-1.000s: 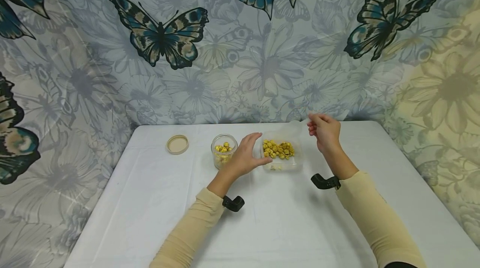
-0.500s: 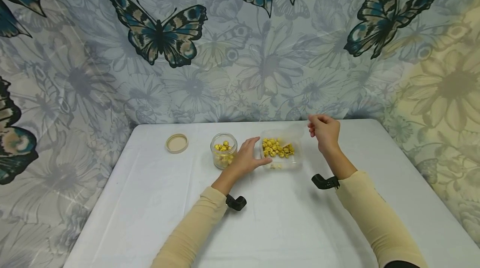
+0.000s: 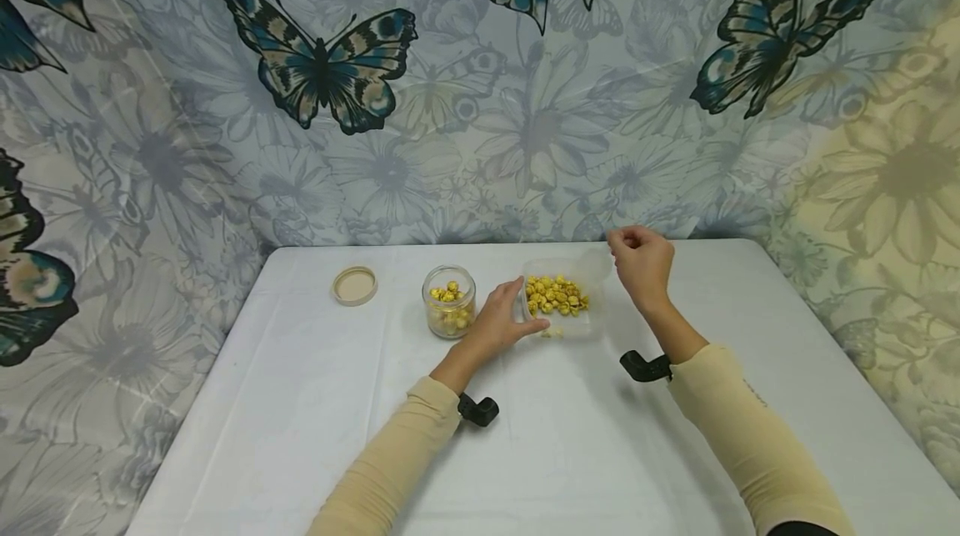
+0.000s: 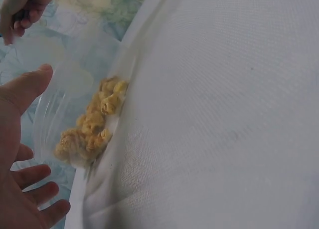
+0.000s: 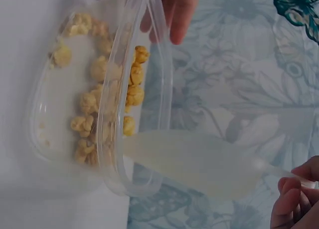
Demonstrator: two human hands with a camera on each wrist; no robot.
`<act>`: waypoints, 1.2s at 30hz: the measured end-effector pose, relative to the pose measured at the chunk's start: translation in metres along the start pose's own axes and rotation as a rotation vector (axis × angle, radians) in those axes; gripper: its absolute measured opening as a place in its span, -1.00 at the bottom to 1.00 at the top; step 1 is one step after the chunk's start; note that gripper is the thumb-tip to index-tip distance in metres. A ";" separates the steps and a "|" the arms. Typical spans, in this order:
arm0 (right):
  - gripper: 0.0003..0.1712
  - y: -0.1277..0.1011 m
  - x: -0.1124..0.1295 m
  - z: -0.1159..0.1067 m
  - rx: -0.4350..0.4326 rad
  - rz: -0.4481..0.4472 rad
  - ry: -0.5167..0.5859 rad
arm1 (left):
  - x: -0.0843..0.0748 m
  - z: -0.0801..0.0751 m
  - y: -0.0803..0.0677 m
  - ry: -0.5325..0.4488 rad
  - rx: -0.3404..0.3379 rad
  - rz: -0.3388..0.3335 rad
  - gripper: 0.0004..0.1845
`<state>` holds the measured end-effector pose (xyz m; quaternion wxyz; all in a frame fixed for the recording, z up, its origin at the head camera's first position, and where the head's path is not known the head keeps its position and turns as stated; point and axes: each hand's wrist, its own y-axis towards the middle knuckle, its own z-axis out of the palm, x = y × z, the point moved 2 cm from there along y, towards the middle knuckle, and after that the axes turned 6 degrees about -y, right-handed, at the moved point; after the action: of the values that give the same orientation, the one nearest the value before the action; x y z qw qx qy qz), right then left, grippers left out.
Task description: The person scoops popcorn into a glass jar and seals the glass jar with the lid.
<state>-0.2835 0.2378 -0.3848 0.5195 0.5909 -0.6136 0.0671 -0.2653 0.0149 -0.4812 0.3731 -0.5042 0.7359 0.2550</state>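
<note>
A clear plastic container point(image 3: 581, 328) of yellow puffed pieces point(image 3: 557, 296) stands mid-table. My left hand point(image 3: 508, 315) grips its left side, thumb in front and fingers behind. In the left wrist view my left hand point(image 4: 20, 144) cups the see-through wall beside the pieces point(image 4: 92, 124). My right hand point(image 3: 639, 259) hovers at the container's far right corner and pinches the handle of a clear plastic spoon point(image 5: 199, 161). The spoon's bowl lies at the rim of the container point(image 5: 117, 154). My right hand's fingertips point(image 5: 291, 201) show at the lower right of the right wrist view.
A glass jar point(image 3: 448, 304) partly filled with the same yellow pieces stands just left of my left hand. Its beige lid point(image 3: 355, 286) lies further left on the white tablecloth point(image 3: 570, 453). A butterfly-print curtain point(image 3: 480, 102) hangs behind the table.
My left hand has slid a little right and closed more round the container's side. My right hand has drifted slightly left and up with the spoon.
</note>
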 end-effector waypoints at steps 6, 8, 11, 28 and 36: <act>-0.82 -0.009 0.009 0.005 -0.015 -0.218 -0.155 | 0.002 0.003 -0.001 0.001 0.003 0.002 -0.01; -0.80 -0.011 0.008 0.007 -0.007 -0.253 -0.182 | 0.002 0.004 -0.001 -0.003 0.001 -0.003 0.00; -0.78 -0.012 0.002 0.010 0.000 -0.254 -0.199 | 0.003 0.006 0.000 -0.002 0.002 -0.003 0.00; -0.75 -0.018 -0.029 0.005 0.030 0.213 0.137 | 0.002 0.003 0.001 0.046 -0.007 0.025 -0.01; -0.69 -0.019 -0.041 0.013 0.159 0.442 0.284 | 0.000 0.003 0.001 0.059 -0.010 0.020 -0.01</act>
<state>-0.2855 0.2499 -0.4302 0.5252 0.4663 -0.6414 0.3089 -0.2657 0.0173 -0.4827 0.3461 -0.5059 0.7504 0.2475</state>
